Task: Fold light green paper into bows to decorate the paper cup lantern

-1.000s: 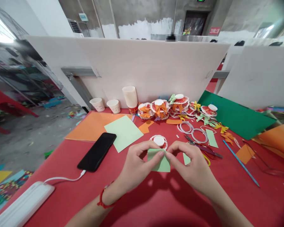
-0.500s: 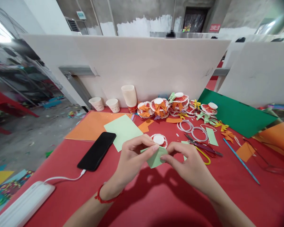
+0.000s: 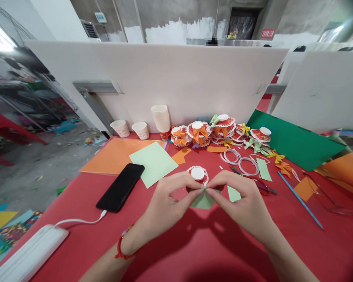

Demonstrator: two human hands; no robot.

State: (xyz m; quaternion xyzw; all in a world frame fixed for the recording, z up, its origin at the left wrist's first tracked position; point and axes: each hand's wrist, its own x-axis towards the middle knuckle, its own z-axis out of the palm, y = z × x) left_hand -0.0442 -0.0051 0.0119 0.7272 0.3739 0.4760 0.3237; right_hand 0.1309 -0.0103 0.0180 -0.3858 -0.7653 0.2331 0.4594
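Note:
My left hand [image 3: 167,203] and my right hand [image 3: 242,201] meet over the red table [image 3: 200,250], both pinching the top edge of a small light green paper piece [image 3: 204,200]. The paper hangs down between my fingertips in a folded, pointed shape. Just behind it lies a cut paper cup piece with a white centre and a red fringe [image 3: 197,174]. A loose light green strip [image 3: 233,194] rests on the table beside my right hand. A red cord circles my left wrist.
A black phone [image 3: 120,187] on a white cable lies at left, beside light green [image 3: 153,162] and orange sheets [image 3: 114,156]. Paper cups [image 3: 161,119], finished paper decorations [image 3: 220,131], white rings [image 3: 239,161], scissors [image 3: 253,182], a blue stick [image 3: 300,200] and dark green paper [image 3: 294,145] surround the work area.
The green paper has been folded smaller between my fingers. My hands drew closer together and now pinch its top edge, with the paper pointing downward.

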